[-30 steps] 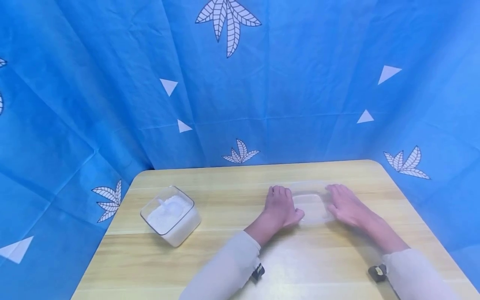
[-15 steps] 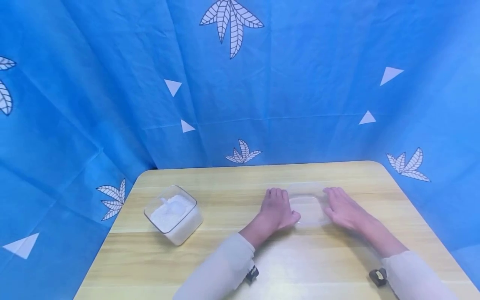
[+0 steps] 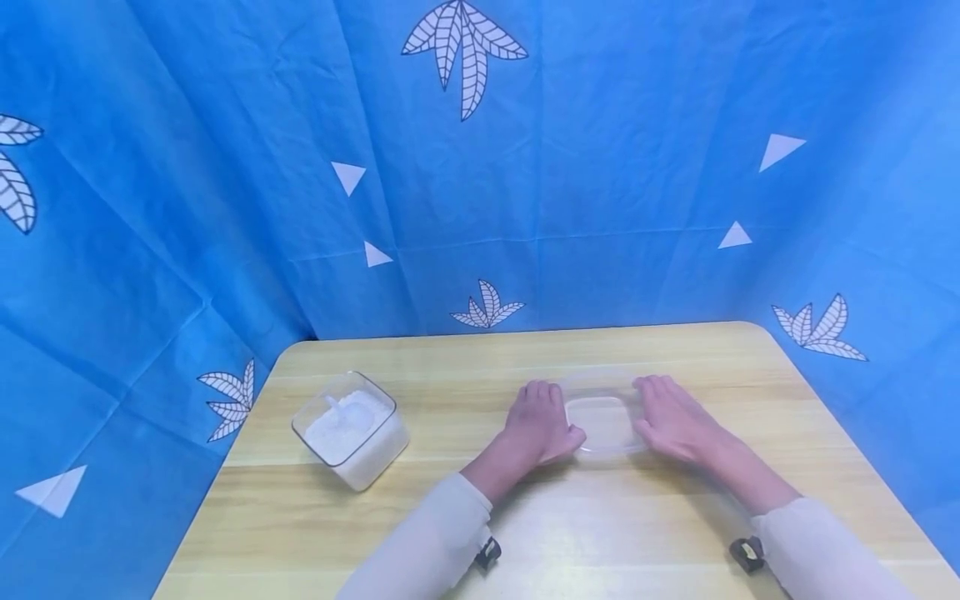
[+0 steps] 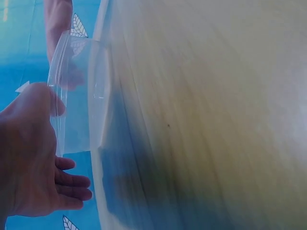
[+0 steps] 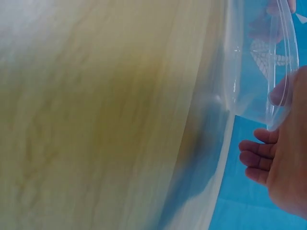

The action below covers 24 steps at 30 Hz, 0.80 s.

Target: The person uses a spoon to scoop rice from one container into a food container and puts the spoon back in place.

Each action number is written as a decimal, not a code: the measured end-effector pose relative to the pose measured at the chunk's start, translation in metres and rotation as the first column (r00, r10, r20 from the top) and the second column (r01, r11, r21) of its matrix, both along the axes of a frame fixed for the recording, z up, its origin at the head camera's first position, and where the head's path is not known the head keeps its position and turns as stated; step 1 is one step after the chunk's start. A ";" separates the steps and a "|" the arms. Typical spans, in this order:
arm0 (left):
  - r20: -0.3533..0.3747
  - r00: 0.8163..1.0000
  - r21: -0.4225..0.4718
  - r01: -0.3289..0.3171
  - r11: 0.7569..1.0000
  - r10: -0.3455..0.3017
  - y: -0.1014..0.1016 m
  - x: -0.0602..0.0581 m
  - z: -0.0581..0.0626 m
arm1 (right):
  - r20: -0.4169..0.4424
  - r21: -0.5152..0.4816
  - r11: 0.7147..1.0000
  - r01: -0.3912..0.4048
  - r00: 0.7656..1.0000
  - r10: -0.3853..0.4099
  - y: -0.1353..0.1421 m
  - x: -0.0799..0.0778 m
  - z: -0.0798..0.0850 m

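Note:
Both hands hold a clear, shallow plastic container (image 3: 602, 425) by its opposite sides, low over the right half of the table. My left hand (image 3: 538, 423) grips its left side, thumb at the rim and the other fingers outside. At the right side, my right hand (image 3: 675, 421) grips in the same way. Through the clear wall in the left wrist view, the left thumb (image 4: 56, 103) shows. The right wrist view has the right thumb (image 5: 283, 91) at the container's rim, with the other fingers beneath. Nothing is visible inside the container.
A square clear canister (image 3: 380, 454) of white powder stands on the left of the wooden table (image 3: 300, 533). A pale scoop (image 3: 356, 414) lies in the powder. Behind the table and along its sides hangs a blue printed curtain (image 3: 615, 167).
Both hands have carried the clear container a little to the left and slightly nearer, keeping their grip. The canister has stayed in its place; the head view has shifted slightly.

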<state>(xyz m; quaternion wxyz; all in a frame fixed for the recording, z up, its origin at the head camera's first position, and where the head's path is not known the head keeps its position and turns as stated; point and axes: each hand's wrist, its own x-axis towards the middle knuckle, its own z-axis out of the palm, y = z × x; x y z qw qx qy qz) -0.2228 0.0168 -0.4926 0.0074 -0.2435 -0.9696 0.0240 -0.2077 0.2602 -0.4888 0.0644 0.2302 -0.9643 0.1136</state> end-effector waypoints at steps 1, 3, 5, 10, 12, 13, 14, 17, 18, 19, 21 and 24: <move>-0.005 1.000 0.004 0.002 1.000 -0.002 -0.001 0.000 0.000 | -0.002 0.000 1.000 -0.001 1.000 0.001 -0.001 0.000 0.000; -0.018 1.000 0.015 0.005 1.000 -0.004 -0.005 0.001 0.000 | -0.005 0.005 1.000 -0.007 1.000 0.007 -0.004 0.000 0.000; -0.028 1.000 0.030 0.009 0.999 -0.008 -0.008 0.001 -0.002 | -0.002 0.010 1.000 -0.014 1.000 0.014 -0.006 -0.001 -0.001; -0.060 0.998 0.046 0.028 0.999 -0.026 -0.017 0.003 -0.003 | -0.001 0.019 1.000 -0.016 1.000 0.016 -0.013 -0.001 -0.001; -0.072 0.997 0.044 0.034 0.998 -0.030 -0.020 0.003 -0.003 | 0.001 0.019 1.000 -0.012 1.000 0.012 -0.016 0.000 0.000; -0.077 0.996 0.044 0.035 0.998 -0.032 -0.022 0.003 -0.003 | 0.002 0.023 1.000 -0.010 1.000 0.010 -0.018 0.000 0.001; -0.081 0.996 0.044 0.036 0.998 -0.033 -0.023 0.003 -0.003 | 0.002 0.027 1.000 -0.010 1.000 0.010 -0.019 0.000 0.002; -0.085 0.996 0.058 0.033 0.998 -0.028 -0.028 0.002 -0.004 | -0.002 0.043 0.999 -0.013 1.000 0.013 -0.024 0.000 0.003; -0.087 0.996 0.061 0.033 0.998 -0.027 -0.029 0.002 -0.005 | -0.006 0.047 0.999 -0.014 1.000 0.014 -0.025 0.000 0.004; -0.086 0.996 0.069 0.031 0.997 -0.025 -0.031 0.001 -0.005 | -0.010 0.053 0.998 -0.016 1.000 0.016 -0.026 0.000 0.003; -0.085 0.996 0.087 0.031 0.996 -0.024 -0.034 0.001 -0.006 | -0.022 0.063 0.998 -0.024 0.999 0.025 -0.028 -0.001 0.002; -0.082 0.996 0.105 0.034 0.994 -0.025 -0.038 0.002 -0.006 | -0.040 0.074 0.997 -0.028 0.999 0.031 -0.030 -0.002 0.000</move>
